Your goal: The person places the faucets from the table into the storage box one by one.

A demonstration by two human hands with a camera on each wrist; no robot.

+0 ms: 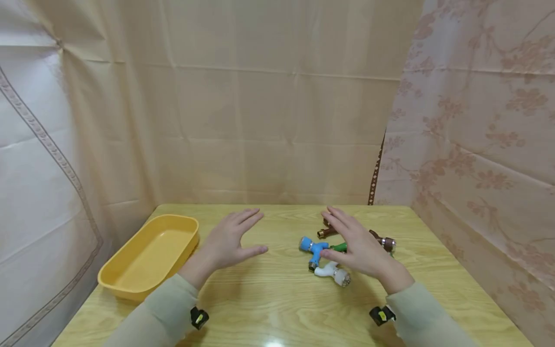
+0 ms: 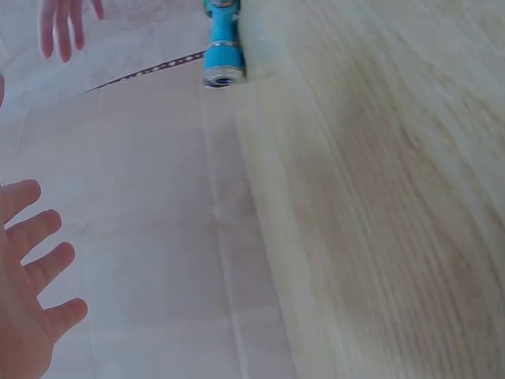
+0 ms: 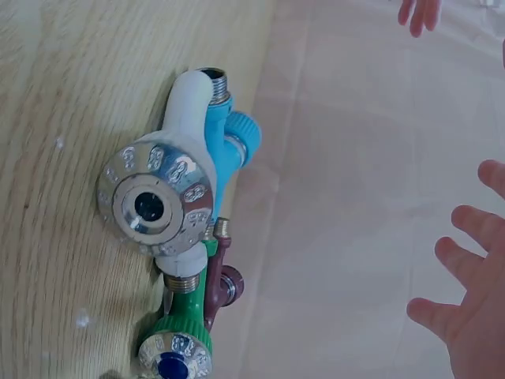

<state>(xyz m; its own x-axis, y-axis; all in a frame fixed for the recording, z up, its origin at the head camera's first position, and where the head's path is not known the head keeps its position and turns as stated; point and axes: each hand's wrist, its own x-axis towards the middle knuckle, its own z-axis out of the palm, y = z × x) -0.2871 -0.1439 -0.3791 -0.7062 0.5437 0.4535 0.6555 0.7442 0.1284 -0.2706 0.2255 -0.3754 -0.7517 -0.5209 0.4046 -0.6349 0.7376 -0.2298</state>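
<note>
Both hands hover over the table with fingers extended and hold nothing. My left hand [image 1: 231, 241] is just right of the yellow basin [image 1: 149, 258], thumb pointing inward. My right hand [image 1: 357, 243] is above a group of plastic water taps and partly hides them in the head view. Among them are a blue tap [image 1: 319, 251], a white tap [image 1: 330, 271] with a silver-faced knob, a green tap [image 3: 189, 304] and brown taps, one brown tap [image 1: 383, 242] showing right of the hand. In the right wrist view the white tap [image 3: 188, 110] lies against the blue one.
The wood-grain table [image 1: 269, 299] ends at a beige curtain [image 1: 269, 120] behind. A floral curtain [image 1: 490, 159] hangs along the right and a pale cloth [image 1: 39, 202] along the left. Small black wrist devices show below each sleeve.
</note>
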